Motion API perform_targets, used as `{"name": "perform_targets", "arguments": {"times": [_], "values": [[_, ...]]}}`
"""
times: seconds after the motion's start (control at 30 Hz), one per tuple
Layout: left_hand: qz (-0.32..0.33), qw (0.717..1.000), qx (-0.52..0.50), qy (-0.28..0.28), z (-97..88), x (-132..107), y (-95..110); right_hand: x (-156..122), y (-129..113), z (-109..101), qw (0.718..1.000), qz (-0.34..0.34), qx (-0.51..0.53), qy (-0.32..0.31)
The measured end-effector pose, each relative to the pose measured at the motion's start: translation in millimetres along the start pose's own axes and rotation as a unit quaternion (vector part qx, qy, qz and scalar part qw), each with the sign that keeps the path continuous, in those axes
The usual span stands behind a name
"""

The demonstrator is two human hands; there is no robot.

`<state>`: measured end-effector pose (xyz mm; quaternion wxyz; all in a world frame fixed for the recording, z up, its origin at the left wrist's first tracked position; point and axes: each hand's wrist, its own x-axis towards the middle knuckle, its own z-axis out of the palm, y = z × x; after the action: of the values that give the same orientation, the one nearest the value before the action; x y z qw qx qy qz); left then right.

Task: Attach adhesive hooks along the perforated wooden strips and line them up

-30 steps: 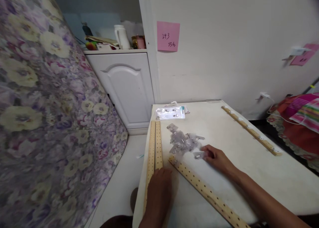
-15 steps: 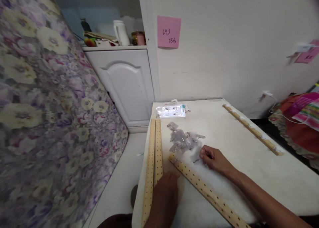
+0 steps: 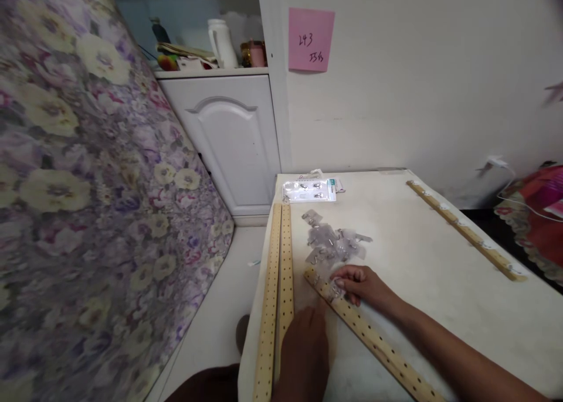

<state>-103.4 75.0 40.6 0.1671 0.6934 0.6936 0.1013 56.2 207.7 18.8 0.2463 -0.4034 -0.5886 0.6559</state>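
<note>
My right hand (image 3: pixel 363 286) pinches a small clear plastic packet (image 3: pixel 336 289) over the upper end of a perforated wooden strip (image 3: pixel 367 330) that lies slanted on the table. Metal seems to show through the plastic. My left hand (image 3: pixel 308 346) is closed just left of that strip's end, its fingertips dark and partly hidden; what it holds, if anything, I cannot make out. Beyond both hands lies a loose pile of clear packets (image 3: pixel 323 238) with metal hooks in them. Two more perforated wooden strips (image 3: pixel 273 285) lie side by side along the table's left edge, partly behind my left hand.
A blister pack (image 3: pixel 308 191) lies at the back of the white table (image 3: pixel 396 232). Along the right edge runs a wooden strip (image 3: pixel 461 229) with white pieces on it. A floral curtain (image 3: pixel 109 185) hangs at left, beside a white cabinet (image 3: pixel 229 150).
My right hand has moved left from beside the pile to the slanted strip, bringing the clear packet over it. My left hand stays near the strip. The view has shifted slightly.
</note>
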Motion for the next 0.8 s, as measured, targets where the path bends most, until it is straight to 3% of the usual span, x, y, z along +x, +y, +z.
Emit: {"name": "perform_targets", "arguments": {"times": [0.33, 0.8], "values": [[0.017, 0.999, 0.027, 0.006, 14.9, 4, -7, -4, 8, 0, 1.000, 0.014, -0.006, 0.001], [0.023, 0.999, 0.017, -0.017, 6.8, 2, -2, -10, 17, -4, 0.999, 0.021, -0.024, -0.005]]}}
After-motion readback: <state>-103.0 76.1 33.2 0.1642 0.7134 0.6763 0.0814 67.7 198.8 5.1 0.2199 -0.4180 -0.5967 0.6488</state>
